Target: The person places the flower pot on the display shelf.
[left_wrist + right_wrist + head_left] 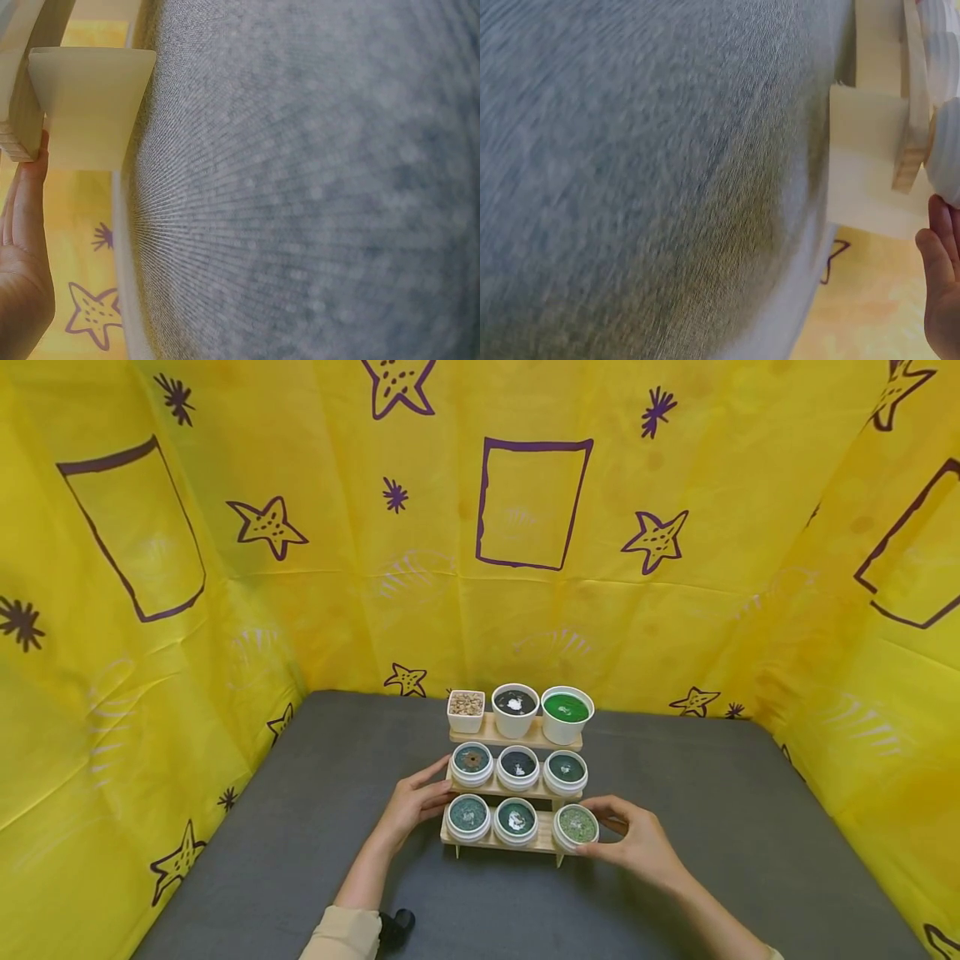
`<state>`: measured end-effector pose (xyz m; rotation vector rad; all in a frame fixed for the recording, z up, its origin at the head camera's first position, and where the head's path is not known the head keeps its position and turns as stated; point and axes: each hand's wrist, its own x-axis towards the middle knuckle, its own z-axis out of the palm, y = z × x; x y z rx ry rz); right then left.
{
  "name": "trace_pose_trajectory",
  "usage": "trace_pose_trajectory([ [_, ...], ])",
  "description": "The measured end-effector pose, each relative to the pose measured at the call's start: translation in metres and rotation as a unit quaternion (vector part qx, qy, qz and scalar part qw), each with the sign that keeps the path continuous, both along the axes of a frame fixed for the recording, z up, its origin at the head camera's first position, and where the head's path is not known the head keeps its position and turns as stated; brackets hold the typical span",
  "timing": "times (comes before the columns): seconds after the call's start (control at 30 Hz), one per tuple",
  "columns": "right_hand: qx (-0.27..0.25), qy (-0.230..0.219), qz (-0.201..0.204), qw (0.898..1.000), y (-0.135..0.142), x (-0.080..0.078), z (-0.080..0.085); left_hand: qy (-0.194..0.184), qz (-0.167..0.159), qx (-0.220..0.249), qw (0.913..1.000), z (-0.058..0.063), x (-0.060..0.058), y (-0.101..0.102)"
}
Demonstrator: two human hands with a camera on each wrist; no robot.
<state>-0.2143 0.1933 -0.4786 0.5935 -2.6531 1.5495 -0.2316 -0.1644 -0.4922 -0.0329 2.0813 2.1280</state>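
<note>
A three-tier wooden rack (540, 843) carries rows of white pots. My right hand (637, 843) holds the round pot with speckled pale-green filling (577, 824), at the front tier's right end, thumb in front and fingers behind. In the right wrist view, the fingertips (939, 217) meet a ribbed white pot (946, 150). My left hand (412, 806) touches the rack's left side near the middle tier, its fingers fairly straight. In the left wrist view, a fingertip (37, 146) rests against a shelf end (26, 120).
Top tier: a square pot of pebbles (466, 712), a dark-filled cup (515, 718) and a green-filled cup (566, 727). Other round pots (517, 766) fill the lower tiers. A black object (397, 928) is by the left sleeve. Yellow cloth (525, 627) surrounds the grey table (345, 760).
</note>
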Motion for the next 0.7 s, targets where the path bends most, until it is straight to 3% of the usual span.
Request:
trace_pose_trajectory([
  [0.7,0.004,0.014,-0.024,1.000,-0.014,-0.001,-0.003,-0.005,-0.008,0.000,1.0000,0.001,0.001,-0.001],
])
